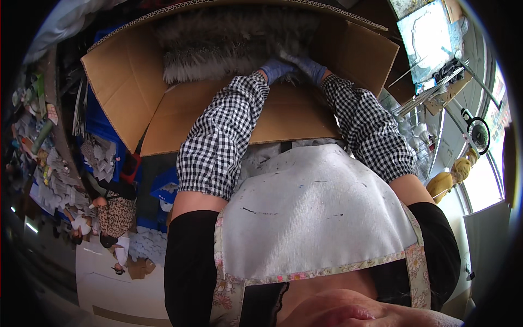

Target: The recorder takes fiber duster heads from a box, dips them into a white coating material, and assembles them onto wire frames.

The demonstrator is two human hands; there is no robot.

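A large open cardboard box [210, 117] stands in front of me with its flaps spread. Inside lies a thick mass of grey, fluffy, feather-like material [212, 46], with a fringed lower edge. My left hand [277, 70] and my right hand [309, 66], both in blue gloves, meet at the near right edge of this material. The right hand's fingers stretch toward the left one and look flat. The left hand's fingers are mostly hidden in the fluff and behind the right hand. Checkered sleeve covers [218, 131] reach over both forearms.
Blue bins [103, 117] and heaps of grey pieces [41, 169] stand to the left. Several people [114, 218] are farther off on that side. On the right are thin metal rods [422, 101], a round black fan [479, 135] and a yellowish bundle [452, 175].
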